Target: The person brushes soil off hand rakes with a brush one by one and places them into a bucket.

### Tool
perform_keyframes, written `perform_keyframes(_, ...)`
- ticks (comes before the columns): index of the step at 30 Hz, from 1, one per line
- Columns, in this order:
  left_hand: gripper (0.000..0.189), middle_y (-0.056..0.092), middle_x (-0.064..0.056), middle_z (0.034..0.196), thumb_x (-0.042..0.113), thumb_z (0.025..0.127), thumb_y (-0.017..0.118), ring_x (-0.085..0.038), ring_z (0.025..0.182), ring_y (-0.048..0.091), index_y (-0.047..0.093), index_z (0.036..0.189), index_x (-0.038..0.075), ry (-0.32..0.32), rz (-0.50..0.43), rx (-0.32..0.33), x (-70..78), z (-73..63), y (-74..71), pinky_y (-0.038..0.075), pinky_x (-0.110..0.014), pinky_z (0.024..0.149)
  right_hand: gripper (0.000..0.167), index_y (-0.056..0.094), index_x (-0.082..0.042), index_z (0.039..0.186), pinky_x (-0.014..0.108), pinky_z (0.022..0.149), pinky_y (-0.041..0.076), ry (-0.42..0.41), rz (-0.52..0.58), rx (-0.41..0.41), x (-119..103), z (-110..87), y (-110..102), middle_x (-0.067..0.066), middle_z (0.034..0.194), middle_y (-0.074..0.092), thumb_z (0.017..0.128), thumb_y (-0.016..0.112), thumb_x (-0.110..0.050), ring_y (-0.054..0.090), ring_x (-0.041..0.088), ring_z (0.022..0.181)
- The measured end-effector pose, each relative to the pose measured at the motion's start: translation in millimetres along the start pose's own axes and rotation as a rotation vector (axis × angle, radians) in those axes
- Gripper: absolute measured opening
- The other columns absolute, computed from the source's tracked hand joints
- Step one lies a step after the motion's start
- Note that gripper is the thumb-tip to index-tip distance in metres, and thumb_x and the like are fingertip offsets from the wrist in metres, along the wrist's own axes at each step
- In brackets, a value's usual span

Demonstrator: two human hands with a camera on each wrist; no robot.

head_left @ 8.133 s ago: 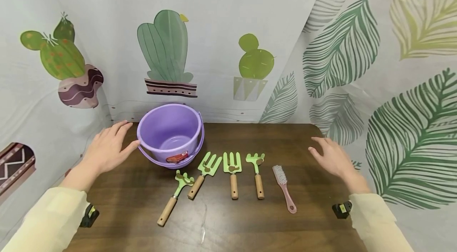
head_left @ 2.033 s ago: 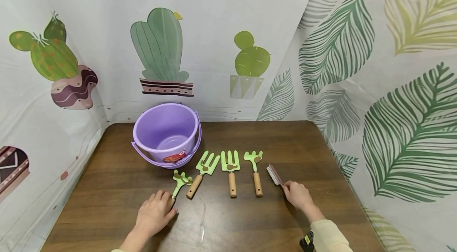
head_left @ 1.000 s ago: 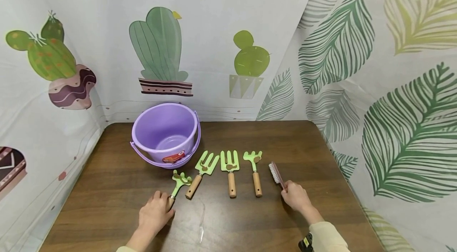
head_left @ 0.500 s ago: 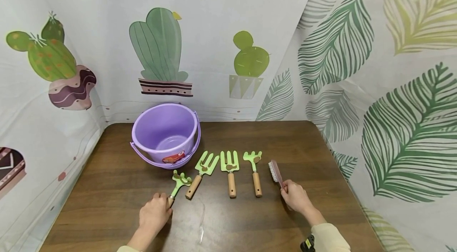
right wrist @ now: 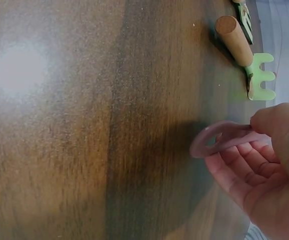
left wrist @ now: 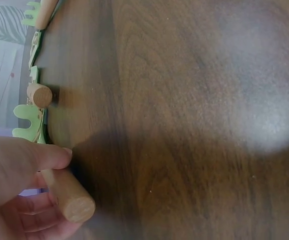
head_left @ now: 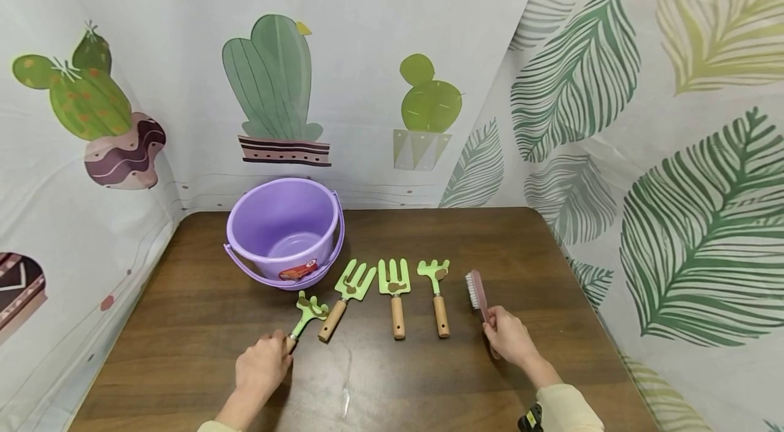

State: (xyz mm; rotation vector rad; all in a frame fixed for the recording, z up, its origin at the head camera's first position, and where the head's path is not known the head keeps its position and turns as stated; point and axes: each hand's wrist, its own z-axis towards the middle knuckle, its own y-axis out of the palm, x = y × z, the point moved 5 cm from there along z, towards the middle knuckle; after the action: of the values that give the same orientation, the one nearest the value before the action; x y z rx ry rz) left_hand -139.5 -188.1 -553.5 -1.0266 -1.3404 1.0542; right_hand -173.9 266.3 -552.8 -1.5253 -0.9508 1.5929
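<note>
In the head view my left hand (head_left: 262,365) holds the wooden handle of a small green hand rake (head_left: 311,310). The rake's prongs point away toward a purple bucket. Seen from the left wrist, the thumb lies over the round handle (left wrist: 70,194) and the fingers curl beneath it. Over on the right, my right hand (head_left: 512,338) pinches the handle of a pink scrubbing brush (head_left: 480,292), whose white bristles face left. The right wrist view has the brush's looped handle end (right wrist: 202,142) between thumb and fingers; its bristles are hidden there.
The purple bucket (head_left: 288,214) stands at the back left, its handle lowered to the front. Between the hands lie two green garden forks (head_left: 356,280) (head_left: 395,275) and another hand rake (head_left: 440,313). A patterned curtain (head_left: 367,24) hangs behind the brown table (head_left: 392,384).
Both hands, earlier apart at the table's sides, have come down to hold the rake and brush. Over the last two seconds the brush head has swung rightward; the rake has barely moved.
</note>
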Motion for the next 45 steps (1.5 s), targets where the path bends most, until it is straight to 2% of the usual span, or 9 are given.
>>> perform_keyframes(8,0.028,0.059,-0.012,0.068,0.020,0.066,0.077,-0.038,0.055,0.059,0.055,0.072,0.004,0.005,-0.024,0.023,-1.2,0.4,-2.9,0.042,-0.048,0.043,0.023,0.057,0.002,0.098,0.025,0.053,0.045,-0.004,0.045,0.038,1,0.2,-4,0.003,0.077,0.057,0.077,0.063,-0.005,0.053,0.010,0.065)
perform_keyframes(16,0.026,0.060,-0.011,0.070,0.022,0.067,0.077,-0.038,0.055,0.059,0.056,0.074,0.007,0.013,-0.016,0.029,-2.7,0.7,-7.8,0.042,-0.048,0.042,0.023,0.059,-0.001,0.097,0.028,0.056,0.045,-0.018,0.051,0.074,2,1.0,-8,0.003,0.079,0.060,0.075,0.065,-0.005,0.054,0.011,0.067)
perform_keyframes(25,0.026,0.057,-0.009,0.068,0.019,0.065,0.077,-0.038,0.054,0.059,0.056,0.077,0.008,0.040,0.001,0.088,-1.5,1.0,-18.9,0.042,-0.047,0.042,0.023,0.061,-0.004,0.097,0.028,0.056,0.044,-0.044,0.042,0.093,0,-0.4,-12,0.001,0.078,0.059,0.075,0.067,-0.005,0.052,0.010,0.068)
perform_keyframes(32,0.027,0.057,-0.008,0.070,0.019,0.064,0.078,-0.035,0.056,0.060,0.060,0.083,0.013,0.091,0.012,0.130,5.6,2.5,-28.4,0.043,-0.046,0.043,0.021,0.061,-0.003,0.096,0.027,0.057,0.044,-0.068,0.032,0.113,-2,-1.7,-16,0.003,0.080,0.059,0.076,0.067,-0.005,0.052,0.010,0.068)
perform_keyframes(36,0.030,0.056,-0.007,0.068,0.019,0.062,0.079,-0.034,0.055,0.060,0.060,0.084,0.014,0.118,0.018,0.169,11.3,4.5,-33.4,0.043,-0.045,0.042,0.021,0.061,-0.002,0.096,0.028,0.057,0.045,-0.080,0.016,0.115,-2,-1.8,-17,0.004,0.080,0.059,0.076,0.068,-0.005,0.053,0.011,0.068)
perform_keyframes(45,0.031,0.055,-0.006,0.070,0.019,0.062,0.080,-0.031,0.058,0.060,0.060,0.085,0.015,0.172,0.028,0.206,26.4,9.2,-47.6,0.042,-0.044,0.041,0.021,0.062,-0.002,0.096,0.030,0.056,0.044,-0.109,-0.001,0.137,-6,-1.3,-22,0.004,0.077,0.058,0.076,0.068,-0.003,0.052,0.012,0.066)
